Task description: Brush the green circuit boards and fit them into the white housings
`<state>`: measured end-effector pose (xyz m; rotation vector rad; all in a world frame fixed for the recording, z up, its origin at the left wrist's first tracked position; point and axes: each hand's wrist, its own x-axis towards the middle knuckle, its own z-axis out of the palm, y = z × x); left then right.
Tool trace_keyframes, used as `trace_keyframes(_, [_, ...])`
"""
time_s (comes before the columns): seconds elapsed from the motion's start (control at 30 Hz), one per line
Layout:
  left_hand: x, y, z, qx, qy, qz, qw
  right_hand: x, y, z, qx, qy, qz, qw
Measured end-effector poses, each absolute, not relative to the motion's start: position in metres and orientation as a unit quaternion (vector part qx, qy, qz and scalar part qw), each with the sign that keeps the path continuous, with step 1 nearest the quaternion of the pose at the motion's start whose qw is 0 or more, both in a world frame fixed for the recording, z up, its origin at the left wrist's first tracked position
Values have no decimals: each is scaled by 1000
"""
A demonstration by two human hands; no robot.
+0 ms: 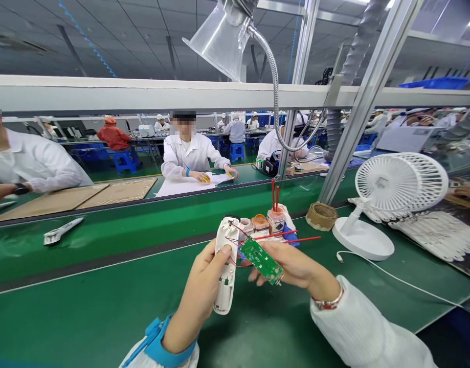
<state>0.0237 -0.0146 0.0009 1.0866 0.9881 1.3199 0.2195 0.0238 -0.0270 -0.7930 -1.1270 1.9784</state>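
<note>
My left hand [202, 286] is closed around a white plastic housing [225, 266], held upright above the green table. My right hand [292, 266] holds a green circuit board [261, 259], tilted, just right of the housing. Thin red wires [231, 240] run from the board into the housing. Behind my hands stand small containers [275, 221] with red sticks [275, 195] in them, and more red sticks [292, 236] lie across their front.
A white desk fan [388, 197] stands at right with its cable [392, 276] trailing over the green table [85, 317]. A tape roll [321, 215] sits beside it. Another white housing [62, 231] lies on the conveyor belt. Co-workers in white coats sit opposite. A clear hood [219, 38] hangs overhead.
</note>
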Motion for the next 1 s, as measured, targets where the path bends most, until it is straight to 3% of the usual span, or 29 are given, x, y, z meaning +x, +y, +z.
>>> trace_keyframes(0.17, [22, -3, -7, 534, 442, 556, 459, 208, 25, -29, -232, -474, 781, 334])
trace_keyframes(0.4, [20, 6, -13, 623, 442, 532, 366, 213, 37, -33, -243, -536, 752, 296])
trace_keyframes(0.73, [22, 20, -32, 695, 554, 432, 155, 186, 34, -26, -346, -627, 583, 385])
trace_keyframes(0.83, [15, 31, -31, 691, 565, 422, 157, 180, 36, -28, -365, -611, 584, 391])
trace_keyframes(1.0, [-36, 85, -38, 530, 625, 495, 288, 200, 33, -34, -388, -582, 603, 384])
